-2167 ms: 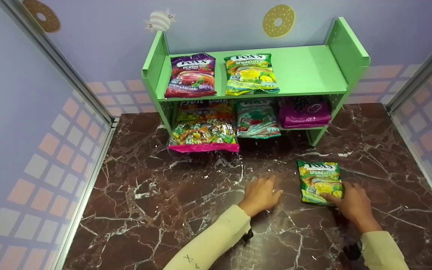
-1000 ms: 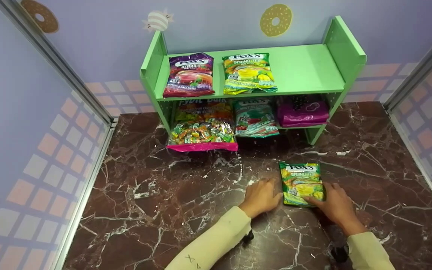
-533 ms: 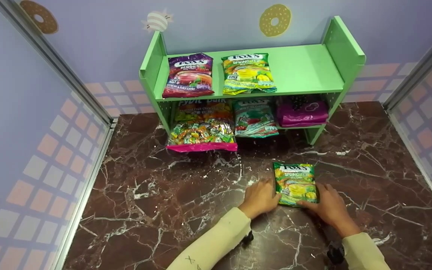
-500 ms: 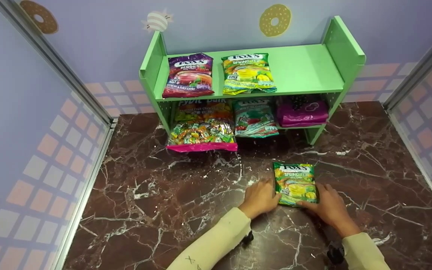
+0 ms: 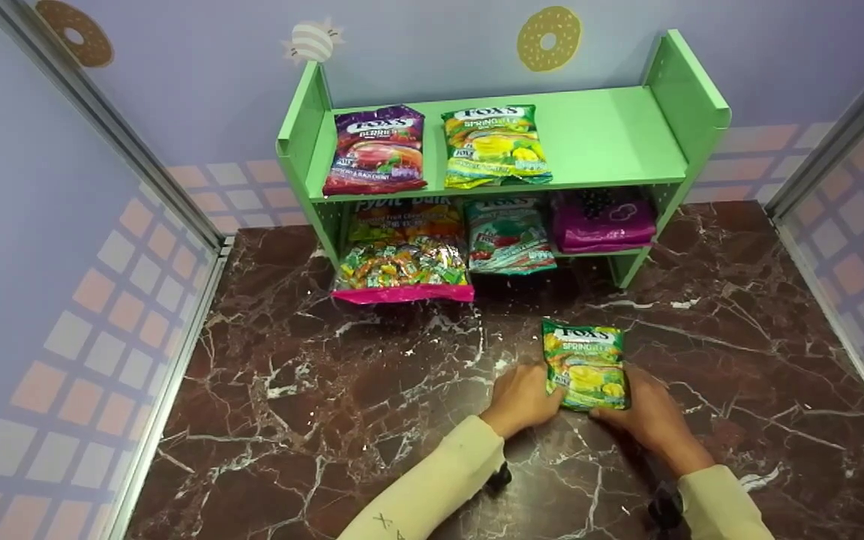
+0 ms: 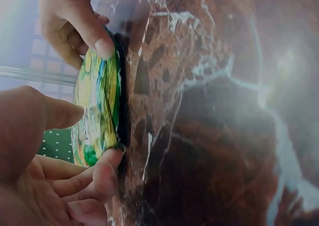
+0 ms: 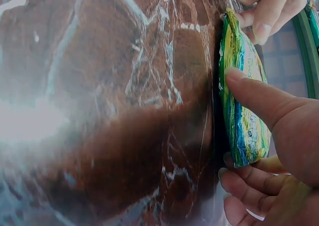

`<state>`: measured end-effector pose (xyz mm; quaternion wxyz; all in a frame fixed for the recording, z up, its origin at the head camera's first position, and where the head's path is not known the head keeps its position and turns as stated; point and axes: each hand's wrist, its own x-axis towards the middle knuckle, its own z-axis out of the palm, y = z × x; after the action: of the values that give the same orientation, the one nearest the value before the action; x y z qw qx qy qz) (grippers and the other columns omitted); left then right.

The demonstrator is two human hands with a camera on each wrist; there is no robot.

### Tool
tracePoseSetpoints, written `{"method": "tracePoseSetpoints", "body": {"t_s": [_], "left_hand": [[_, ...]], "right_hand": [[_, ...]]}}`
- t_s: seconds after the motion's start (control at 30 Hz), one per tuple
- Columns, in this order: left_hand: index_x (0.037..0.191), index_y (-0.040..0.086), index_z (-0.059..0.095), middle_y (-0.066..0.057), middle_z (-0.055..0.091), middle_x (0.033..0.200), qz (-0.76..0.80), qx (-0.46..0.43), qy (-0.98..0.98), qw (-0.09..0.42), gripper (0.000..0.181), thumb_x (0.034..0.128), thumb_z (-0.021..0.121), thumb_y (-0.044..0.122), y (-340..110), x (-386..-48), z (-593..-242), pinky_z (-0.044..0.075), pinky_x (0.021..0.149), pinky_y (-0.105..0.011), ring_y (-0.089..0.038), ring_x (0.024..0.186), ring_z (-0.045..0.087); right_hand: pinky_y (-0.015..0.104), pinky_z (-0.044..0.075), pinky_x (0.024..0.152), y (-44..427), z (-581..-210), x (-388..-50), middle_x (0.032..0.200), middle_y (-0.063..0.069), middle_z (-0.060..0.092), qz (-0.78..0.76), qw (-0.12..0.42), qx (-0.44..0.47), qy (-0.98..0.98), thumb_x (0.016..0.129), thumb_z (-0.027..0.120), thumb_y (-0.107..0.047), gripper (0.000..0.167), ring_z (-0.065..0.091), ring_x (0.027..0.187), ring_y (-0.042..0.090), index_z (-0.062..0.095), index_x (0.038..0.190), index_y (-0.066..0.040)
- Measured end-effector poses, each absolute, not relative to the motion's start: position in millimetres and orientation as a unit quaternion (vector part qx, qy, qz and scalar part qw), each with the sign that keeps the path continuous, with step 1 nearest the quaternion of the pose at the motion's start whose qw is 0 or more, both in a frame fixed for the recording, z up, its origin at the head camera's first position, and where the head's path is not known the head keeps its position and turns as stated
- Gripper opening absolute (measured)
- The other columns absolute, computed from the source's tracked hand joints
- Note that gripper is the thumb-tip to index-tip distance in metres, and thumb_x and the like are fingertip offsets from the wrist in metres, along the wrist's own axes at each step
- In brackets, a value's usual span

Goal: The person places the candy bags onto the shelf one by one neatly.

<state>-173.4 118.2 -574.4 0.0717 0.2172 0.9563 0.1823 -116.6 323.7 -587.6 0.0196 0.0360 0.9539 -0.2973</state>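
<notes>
A green and yellow bag of candy (image 5: pixel 586 366), lettered FOX'S and SPRING TEA, is between my two hands just above or on the marble surface. At its left edge my left hand (image 5: pixel 523 397) grips it, thumb on the printed face and fingertips at the underside in the left wrist view. My right hand (image 5: pixel 649 409) holds the opposite edge. In the right wrist view, the right thumb (image 7: pixel 249 89) presses on the near end of the bag (image 7: pixel 244 113), with fingers curled beneath. Some fingers of both hands are hidden in the head view.
A green two-tier shelf (image 5: pixel 604 131) stands behind. Its top tier bears a purple Berries bag (image 5: pixel 376 154) and another Spring Tea bag (image 5: pixel 496 146). Below lie a large candy bag (image 5: pixel 402 262), a teal bag (image 5: pixel 511 236) and a magenta package (image 5: pixel 604 225). Panels border both sides.
My right hand has slid the Spring Tea bag leftward across the surface to my left hand. The left hand, formerly apart from it, now grips its left edge. The bag has shifted slightly backward.
</notes>
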Motion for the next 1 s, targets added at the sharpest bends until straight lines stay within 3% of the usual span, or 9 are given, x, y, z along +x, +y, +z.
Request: {"method": "tracePoseSetpoints", "body": {"t_s": [0.17, 0.37, 0.47, 0.6, 0.7, 1.0], "left_hand": [[0.063, 0.019, 0.050, 0.002, 0.056, 0.064, 0.192, 0.204, 0.956, 0.083, 0.041, 0.0863, 0.063, 0.050, 118.6, -172.6, -574.6, 0.036, 0.045, -0.030, -0.015, 0.054, 0.049], [0.086, 0.014, 0.066, -0.002, 0.066, 0.080, 0.201, 0.191, 0.955, 0.101, 0.042, 0.0827, 0.066, 0.056, 119.5, -172.9, -574.1, 0.041, 0.050, -0.031, -0.017, 0.065, 0.059], [0.094, 0.013, 0.068, -0.001, 0.067, 0.082, 0.202, 0.184, 0.955, 0.115, 0.051, 0.0756, 0.072, 0.060, 120.2, -173.3, -573.7, 0.042, 0.051, -0.030, -0.016, 0.066, 0.058], [0.092, 0.014, 0.068, 0.000, 0.067, 0.082, 0.198, 0.176, 0.956, 0.126, 0.058, 0.0623, 0.081, 0.062, 120.6, -174.2, -573.3, 0.043, 0.052, -0.029, -0.015, 0.067, 0.059], [0.092, 0.015, 0.068, 0.000, 0.069, 0.085, 0.200, 0.174, 0.956, 0.124, 0.058, 0.0573, 0.086, 0.059, 120.3, -175.2, -573.6, 0.046, 0.055, -0.030, -0.017, 0.072, 0.063], [0.101, 0.016, 0.069, 0.000, 0.069, 0.094, 0.194, 0.178, 0.958, 0.114, 0.061, 0.0584, 0.087, 0.055, 120.4, -177.2, -574.6, 0.051, 0.066, -0.032, -0.019, 0.083, 0.066]], "right_hand": [[0.058, 0.044, 0.093, 320.9, -588.9, -117.3, 0.126, 0.032, 0.056, -0.303, 0.007, 0.033, 0.952, 0.071, 0.085, -0.031, 0.084, 0.056, 0.113, 0.048, 0.046, 0.133, 0.010], [0.057, 0.045, 0.092, 320.4, -588.8, -116.8, 0.125, 0.032, 0.057, -0.310, 0.003, 0.031, 0.950, 0.072, 0.085, -0.029, 0.080, 0.057, 0.111, 0.047, 0.048, 0.131, 0.010], [0.057, 0.045, 0.091, 320.5, -588.7, -115.9, 0.122, 0.031, 0.059, -0.308, 0.002, 0.032, 0.951, 0.071, 0.085, -0.029, 0.079, 0.058, 0.108, 0.047, 0.049, 0.130, 0.009], [0.057, 0.046, 0.089, 320.4, -587.9, -115.6, 0.119, 0.030, 0.061, -0.310, 0.006, 0.034, 0.950, 0.071, 0.085, -0.028, 0.075, 0.060, 0.106, 0.046, 0.051, 0.128, 0.008], [0.057, 0.046, 0.090, 320.2, -586.0, -115.9, 0.119, 0.030, 0.061, -0.312, 0.019, 0.040, 0.949, 0.072, 0.084, -0.029, 0.074, 0.060, 0.106, 0.046, 0.051, 0.128, 0.007], [0.056, 0.045, 0.091, 320.6, -583.9, -115.9, 0.120, 0.029, 0.061, -0.318, 0.037, 0.048, 0.946, 0.073, 0.083, -0.033, 0.074, 0.059, 0.108, 0.046, 0.053, 0.127, 0.008]]}}
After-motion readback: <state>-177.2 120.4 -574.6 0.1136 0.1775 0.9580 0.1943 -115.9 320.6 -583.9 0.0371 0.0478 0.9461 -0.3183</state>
